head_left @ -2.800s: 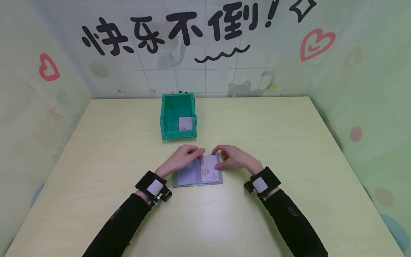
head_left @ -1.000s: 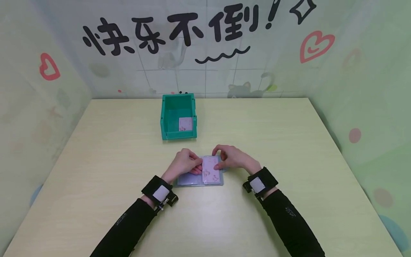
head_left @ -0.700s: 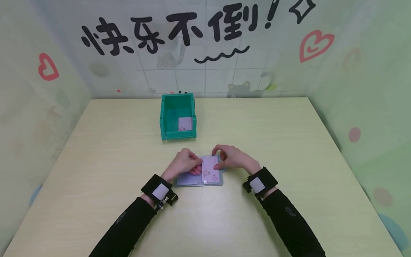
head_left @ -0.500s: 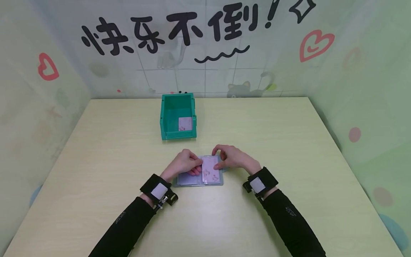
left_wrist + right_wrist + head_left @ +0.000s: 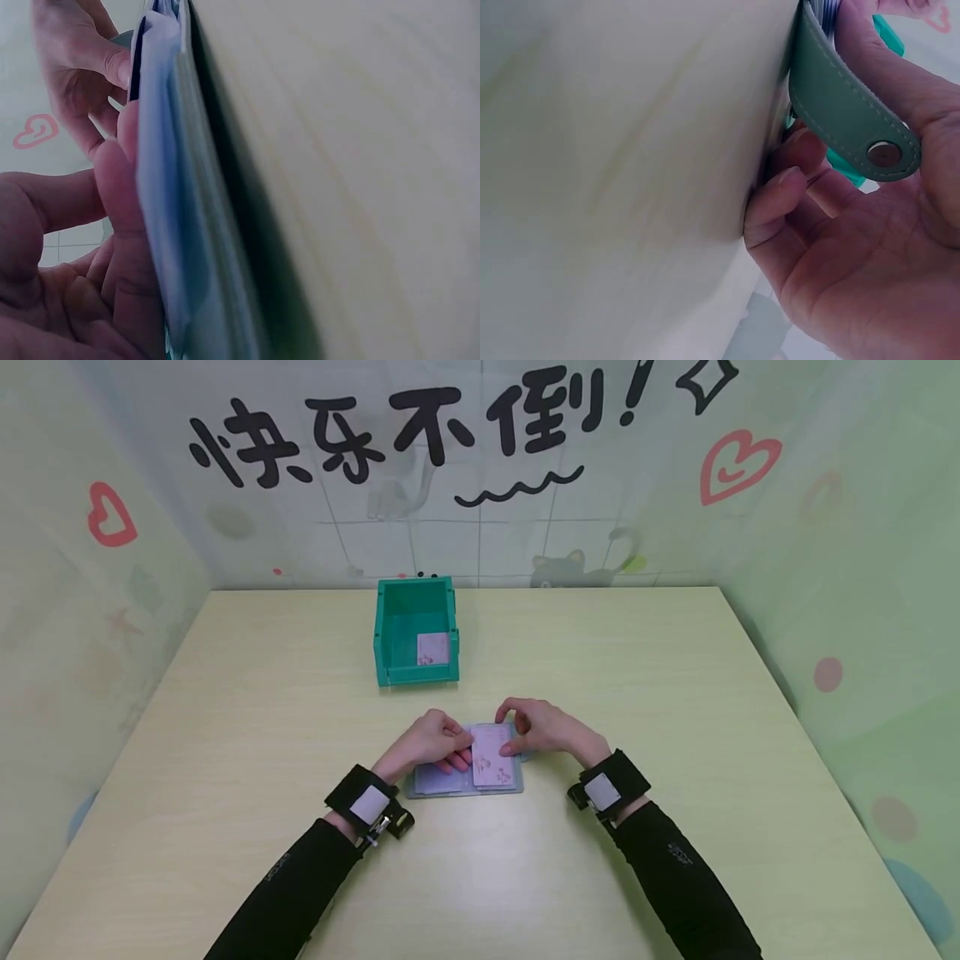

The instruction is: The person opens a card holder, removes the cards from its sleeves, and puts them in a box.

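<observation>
Lying open on the pale wooden table (image 5: 675, 710), a grey-green leather card holder (image 5: 465, 781), its pink floral card (image 5: 491, 758) pinched by the left hand (image 5: 431, 742), its snap strap (image 5: 847, 120) grasped by the right hand (image 5: 543, 727), green plastic bin (image 5: 416, 631) well behind.

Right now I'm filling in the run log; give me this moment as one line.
left hand: pinches pink card | right hand: holds card holder open on table | green bin: one card inside
</observation>
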Demonstrator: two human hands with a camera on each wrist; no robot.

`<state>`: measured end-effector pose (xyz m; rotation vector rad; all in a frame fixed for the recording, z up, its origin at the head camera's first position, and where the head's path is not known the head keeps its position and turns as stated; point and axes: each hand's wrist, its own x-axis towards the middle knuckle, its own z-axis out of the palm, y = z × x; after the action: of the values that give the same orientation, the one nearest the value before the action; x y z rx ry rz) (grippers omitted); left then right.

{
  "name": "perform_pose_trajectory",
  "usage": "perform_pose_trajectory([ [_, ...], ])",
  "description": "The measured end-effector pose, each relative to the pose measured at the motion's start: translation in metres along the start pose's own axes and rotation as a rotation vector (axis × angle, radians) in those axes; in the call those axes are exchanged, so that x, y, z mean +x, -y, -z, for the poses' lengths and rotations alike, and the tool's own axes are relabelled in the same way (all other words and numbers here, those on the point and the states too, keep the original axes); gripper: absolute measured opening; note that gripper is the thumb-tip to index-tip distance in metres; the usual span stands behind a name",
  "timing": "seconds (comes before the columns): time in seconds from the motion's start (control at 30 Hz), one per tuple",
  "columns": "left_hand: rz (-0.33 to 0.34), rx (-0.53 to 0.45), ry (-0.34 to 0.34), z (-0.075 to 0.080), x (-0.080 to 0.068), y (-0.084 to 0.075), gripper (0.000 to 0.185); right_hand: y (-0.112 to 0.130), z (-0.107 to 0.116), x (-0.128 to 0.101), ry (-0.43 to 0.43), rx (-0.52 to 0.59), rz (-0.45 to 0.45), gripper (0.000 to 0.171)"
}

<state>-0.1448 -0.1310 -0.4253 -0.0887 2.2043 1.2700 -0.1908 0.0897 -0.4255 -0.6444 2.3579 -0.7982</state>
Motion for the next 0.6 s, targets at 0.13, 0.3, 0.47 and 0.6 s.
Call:
perform_pose_trajectory([
  [0.13,-0.002,-0.006,0.006,0.0004,-0.0011,-0.0003,0.022,-0.0013,-0.0001,0.0007,0.001,-0.004,0.006,0.045],
  [0.3,-0.017,-0.032,0.012,0.0021,-0.0033,0.0014,0.022,-0.0016,0.0004,0.0016,0.007,-0.002,0.009,0.045],
  [0.47,0.000,-0.063,0.010,0.0023,-0.0032,0.0020,0.022,-0.0019,0.0010,0.0012,0.007,-0.005,0.012,0.046],
  [0.6,-0.008,-0.101,0.010,0.0022,-0.0021,0.0037,0.025,-0.0023,0.0015,0.0008,0.006,-0.005,0.018,0.046],
])
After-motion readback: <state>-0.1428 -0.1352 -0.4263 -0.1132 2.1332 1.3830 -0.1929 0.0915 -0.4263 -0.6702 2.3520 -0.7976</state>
